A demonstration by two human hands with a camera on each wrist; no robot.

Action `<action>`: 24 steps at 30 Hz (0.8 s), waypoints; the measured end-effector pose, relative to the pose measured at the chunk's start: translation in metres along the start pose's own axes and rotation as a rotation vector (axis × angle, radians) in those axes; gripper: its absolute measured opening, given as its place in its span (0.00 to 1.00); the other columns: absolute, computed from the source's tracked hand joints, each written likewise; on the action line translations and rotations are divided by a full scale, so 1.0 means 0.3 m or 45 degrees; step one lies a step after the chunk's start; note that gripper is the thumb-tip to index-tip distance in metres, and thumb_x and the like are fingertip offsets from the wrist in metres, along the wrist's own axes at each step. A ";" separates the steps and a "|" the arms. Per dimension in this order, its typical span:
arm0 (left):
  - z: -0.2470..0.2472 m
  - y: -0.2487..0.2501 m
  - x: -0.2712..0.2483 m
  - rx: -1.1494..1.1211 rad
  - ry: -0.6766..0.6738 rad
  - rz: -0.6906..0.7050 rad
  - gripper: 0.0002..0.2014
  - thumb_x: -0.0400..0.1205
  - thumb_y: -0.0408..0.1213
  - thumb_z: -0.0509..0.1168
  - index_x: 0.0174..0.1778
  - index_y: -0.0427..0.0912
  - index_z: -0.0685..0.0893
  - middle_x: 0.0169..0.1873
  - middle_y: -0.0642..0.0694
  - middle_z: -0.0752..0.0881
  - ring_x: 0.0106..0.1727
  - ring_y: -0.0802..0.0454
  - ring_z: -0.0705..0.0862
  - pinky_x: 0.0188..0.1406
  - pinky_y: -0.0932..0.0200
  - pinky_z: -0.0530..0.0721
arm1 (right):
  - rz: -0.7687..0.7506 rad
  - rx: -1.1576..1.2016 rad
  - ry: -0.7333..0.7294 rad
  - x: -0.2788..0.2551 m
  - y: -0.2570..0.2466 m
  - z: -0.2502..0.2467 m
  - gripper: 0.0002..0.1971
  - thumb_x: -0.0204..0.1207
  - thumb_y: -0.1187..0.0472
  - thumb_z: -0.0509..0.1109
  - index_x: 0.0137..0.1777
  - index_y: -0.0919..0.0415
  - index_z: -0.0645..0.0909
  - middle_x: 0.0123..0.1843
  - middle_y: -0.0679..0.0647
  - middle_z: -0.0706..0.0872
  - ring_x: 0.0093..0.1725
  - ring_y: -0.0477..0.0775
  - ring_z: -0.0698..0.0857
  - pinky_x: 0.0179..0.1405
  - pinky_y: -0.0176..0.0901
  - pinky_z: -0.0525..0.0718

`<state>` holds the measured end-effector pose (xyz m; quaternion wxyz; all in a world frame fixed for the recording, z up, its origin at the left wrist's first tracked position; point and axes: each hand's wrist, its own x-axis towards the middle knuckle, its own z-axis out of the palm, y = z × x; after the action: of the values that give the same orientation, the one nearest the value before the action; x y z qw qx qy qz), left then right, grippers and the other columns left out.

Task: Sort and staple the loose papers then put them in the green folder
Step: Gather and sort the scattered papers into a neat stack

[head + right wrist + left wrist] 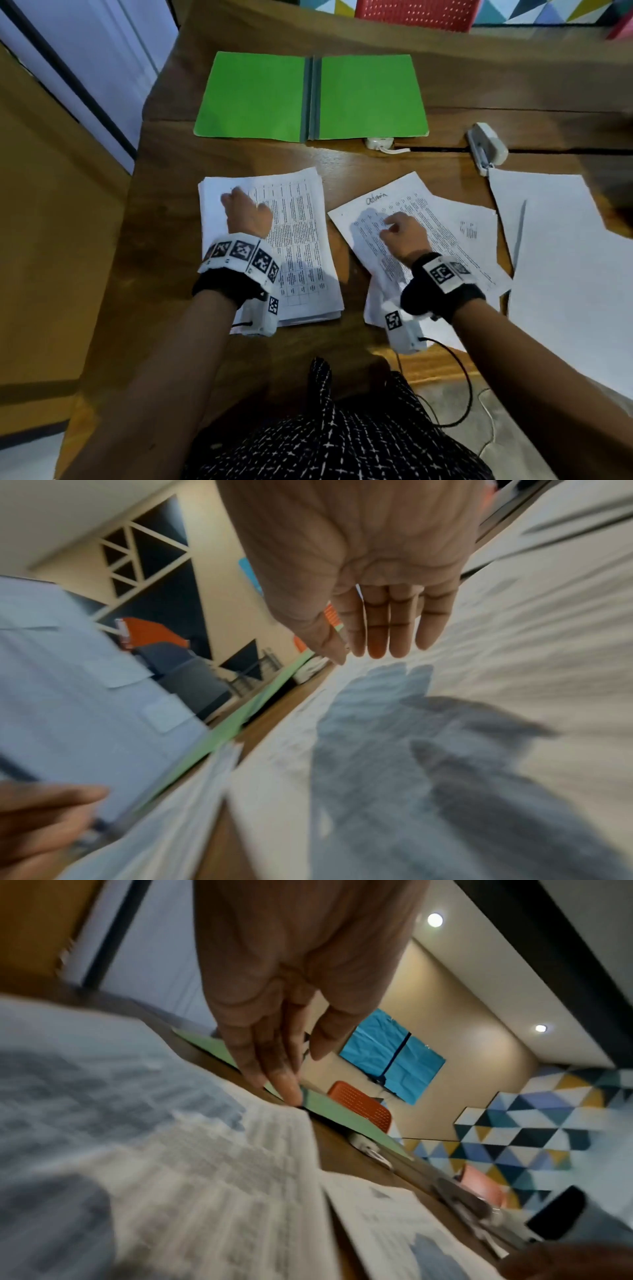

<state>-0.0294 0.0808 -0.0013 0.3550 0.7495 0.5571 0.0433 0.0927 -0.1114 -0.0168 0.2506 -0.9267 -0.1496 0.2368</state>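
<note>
A wooden bench is shown from the head view, with the green folder laid open in the upper centre of the frame, well apart from both hands. Two groups of printed sheets are seen below it: a squared stack at centre left and a fanned, loose pile at centre right, with blank sheets spread toward the right edge. The stapler is seen at upper right, just above the blank sheets and untouched. The left hand is placed over the upper part of the stack; in the left wrist view its fingers are held straight and close together, angled down toward the paper, though contact cannot be confirmed. The right hand is held over the loose pile; in the right wrist view its fingers are extended side by side, nothing being pinched, and a shadow is cast on the sheet beneath. The sorting step is judged to be in hand, with stapling and filing not yet done. The next move is judged to call for the top sheet of the loose pile to be separated by light fingertip friction and carried across to the stack with its edges aligned.
</note>
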 end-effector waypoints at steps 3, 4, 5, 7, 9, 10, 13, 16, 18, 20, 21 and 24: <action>0.090 0.109 -0.057 -0.078 -0.246 0.150 0.15 0.80 0.29 0.56 0.53 0.25 0.85 0.56 0.31 0.88 0.59 0.37 0.85 0.63 0.56 0.82 | 0.191 -0.093 0.107 0.049 0.136 -0.128 0.19 0.76 0.65 0.65 0.67 0.69 0.76 0.70 0.68 0.78 0.70 0.66 0.76 0.69 0.49 0.73; 0.129 0.128 -0.077 -0.107 -0.309 0.134 0.14 0.79 0.29 0.58 0.51 0.25 0.86 0.53 0.31 0.89 0.57 0.36 0.87 0.61 0.53 0.84 | 0.252 -0.140 0.129 0.058 0.183 -0.160 0.21 0.75 0.64 0.66 0.68 0.70 0.74 0.71 0.69 0.76 0.71 0.67 0.75 0.70 0.51 0.72; 0.176 0.137 -0.090 -0.100 -0.356 0.105 0.14 0.78 0.31 0.60 0.52 0.26 0.86 0.53 0.30 0.89 0.56 0.36 0.87 0.60 0.49 0.86 | 0.315 -0.210 0.130 0.056 0.224 -0.188 0.24 0.74 0.62 0.67 0.69 0.69 0.72 0.72 0.69 0.74 0.72 0.68 0.73 0.71 0.53 0.71; 0.268 0.135 -0.129 -0.001 -0.483 0.046 0.14 0.77 0.35 0.61 0.50 0.28 0.84 0.51 0.32 0.89 0.52 0.37 0.88 0.57 0.45 0.87 | 0.427 -0.361 0.106 0.057 0.302 -0.216 0.30 0.71 0.55 0.71 0.71 0.67 0.69 0.73 0.67 0.72 0.74 0.67 0.70 0.73 0.57 0.70; 0.342 0.131 -0.175 0.085 -0.579 0.059 0.10 0.79 0.37 0.62 0.36 0.34 0.80 0.38 0.36 0.85 0.44 0.41 0.86 0.51 0.47 0.87 | 0.471 -0.434 0.048 0.046 0.359 -0.223 0.36 0.68 0.48 0.73 0.73 0.65 0.67 0.75 0.65 0.71 0.76 0.66 0.67 0.75 0.61 0.68; 0.372 0.132 -0.192 0.105 -0.609 0.074 0.11 0.80 0.39 0.63 0.34 0.37 0.78 0.36 0.38 0.83 0.43 0.43 0.84 0.47 0.50 0.86 | 0.469 -0.422 0.037 0.039 0.379 -0.220 0.37 0.68 0.46 0.73 0.73 0.64 0.66 0.75 0.64 0.71 0.76 0.66 0.67 0.75 0.61 0.67; 0.420 0.165 -0.240 0.182 -0.733 0.059 0.15 0.79 0.47 0.65 0.53 0.38 0.83 0.49 0.38 0.83 0.49 0.42 0.83 0.47 0.55 0.80 | 0.391 -0.301 -0.068 0.012 0.390 -0.203 0.27 0.74 0.53 0.69 0.70 0.64 0.70 0.68 0.64 0.79 0.68 0.65 0.78 0.68 0.55 0.75; 0.471 0.202 -0.262 0.296 -0.689 0.028 0.32 0.79 0.50 0.65 0.73 0.33 0.67 0.73 0.36 0.68 0.73 0.37 0.71 0.66 0.49 0.75 | 0.299 -0.056 -0.089 -0.014 0.398 -0.179 0.18 0.79 0.60 0.62 0.66 0.69 0.75 0.65 0.67 0.82 0.63 0.65 0.81 0.59 0.47 0.79; 0.497 0.221 -0.298 0.359 -0.585 0.027 0.39 0.77 0.50 0.68 0.77 0.34 0.60 0.78 0.36 0.57 0.78 0.35 0.59 0.77 0.43 0.65 | 0.327 0.105 0.054 -0.025 0.423 -0.184 0.17 0.81 0.64 0.59 0.65 0.73 0.75 0.66 0.70 0.81 0.65 0.67 0.80 0.60 0.48 0.77; 0.521 0.233 -0.335 0.394 -0.432 0.019 0.39 0.74 0.50 0.70 0.74 0.32 0.62 0.76 0.36 0.58 0.77 0.35 0.59 0.75 0.43 0.64 | 0.414 0.185 0.196 -0.033 0.451 -0.205 0.21 0.80 0.65 0.59 0.73 0.68 0.67 0.67 0.72 0.77 0.68 0.70 0.76 0.64 0.53 0.74; 0.530 0.240 -0.354 0.378 -0.359 0.000 0.39 0.73 0.49 0.71 0.72 0.31 0.63 0.75 0.36 0.60 0.75 0.35 0.60 0.73 0.44 0.65 | 0.477 0.161 0.218 -0.036 0.464 -0.218 0.27 0.79 0.64 0.59 0.78 0.61 0.61 0.69 0.72 0.75 0.70 0.70 0.73 0.67 0.56 0.72; 0.563 0.253 -0.391 0.267 -0.278 -0.052 0.40 0.73 0.49 0.72 0.73 0.31 0.60 0.75 0.35 0.59 0.75 0.34 0.61 0.72 0.44 0.66 | 0.539 0.081 0.144 -0.041 0.461 -0.226 0.27 0.78 0.65 0.61 0.77 0.61 0.62 0.73 0.69 0.67 0.72 0.69 0.68 0.70 0.56 0.69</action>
<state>0.0655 -0.1121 -0.0442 0.3340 0.7712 0.5319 -0.1042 0.1390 -0.2576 -0.0348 0.2326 -0.9408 0.0700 0.2365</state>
